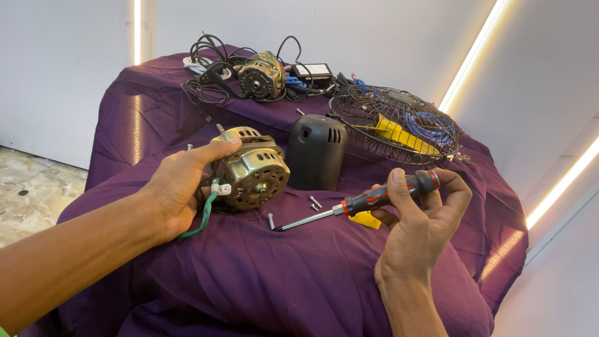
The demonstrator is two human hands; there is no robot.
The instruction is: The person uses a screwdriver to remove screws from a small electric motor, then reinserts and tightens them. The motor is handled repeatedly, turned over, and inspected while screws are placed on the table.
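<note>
My left hand (180, 183) grips a brass-coloured fan motor (252, 170) that rests on the purple cloth (278, 280), thumb over its top. A green wire (202, 214) hangs from the motor beside my palm. My right hand (419, 217) holds a screwdriver (364, 203) by its black and red handle. Its metal shaft slants down to the left, with the tip close to the cloth near a loose screw (270, 220) just right of the motor. More small screws (316, 203) lie by the shaft.
A black plastic motor cover (315, 150) stands behind the motor. A wire fan guard (395, 123) lies at the back right with yellow and blue parts inside. A second motor (261, 76), tangled black cables and a small adapter sit at the back. A yellow piece peeks under my right hand.
</note>
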